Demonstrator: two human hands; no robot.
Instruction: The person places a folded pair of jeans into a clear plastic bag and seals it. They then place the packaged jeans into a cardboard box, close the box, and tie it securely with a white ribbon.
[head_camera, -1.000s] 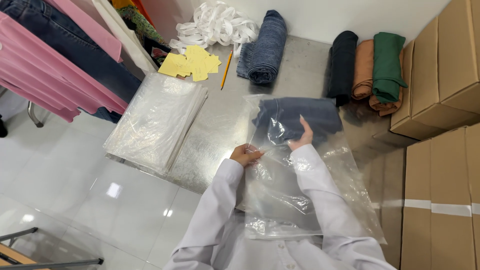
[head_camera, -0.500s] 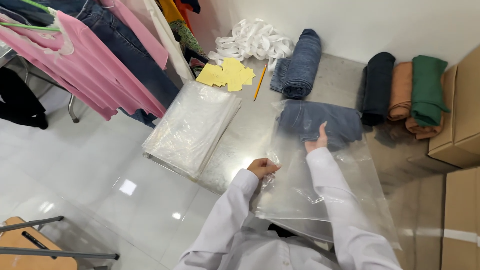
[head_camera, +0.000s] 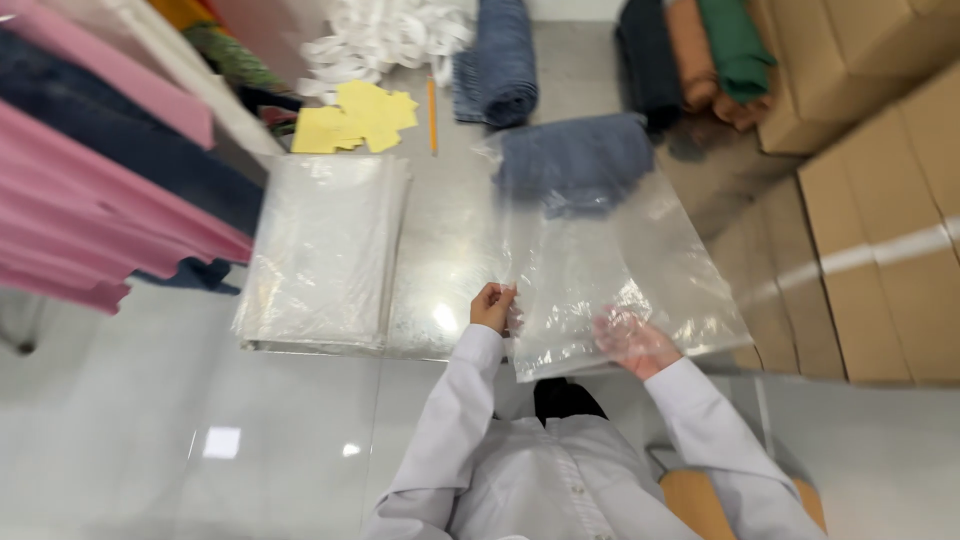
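the left hand (head_camera: 492, 305) pinches the near edge of a clear plastic bag (head_camera: 620, 270) while the right hand (head_camera: 632, 342) sits inside it, fingers spread — holding the mouth apart. a folded blue garment (head_camera: 575, 160) fills its far end, at twelve o'clock.

A single camera sits on the person's head and looks steeply down over white sleeves and shirt front, which fill the bottom edge. It faces forward across the grey tabletop (head_camera: 445, 230), near enough that the left hand (head_camera: 492, 305) and right hand (head_camera: 630, 340) lie just below mid-frame. Beyond the tabletop's far end the view reaches rolled fabric; left of the tabletop hang garments, right of it stand cardboard boxes (head_camera: 880, 200). No second view shares the scene.
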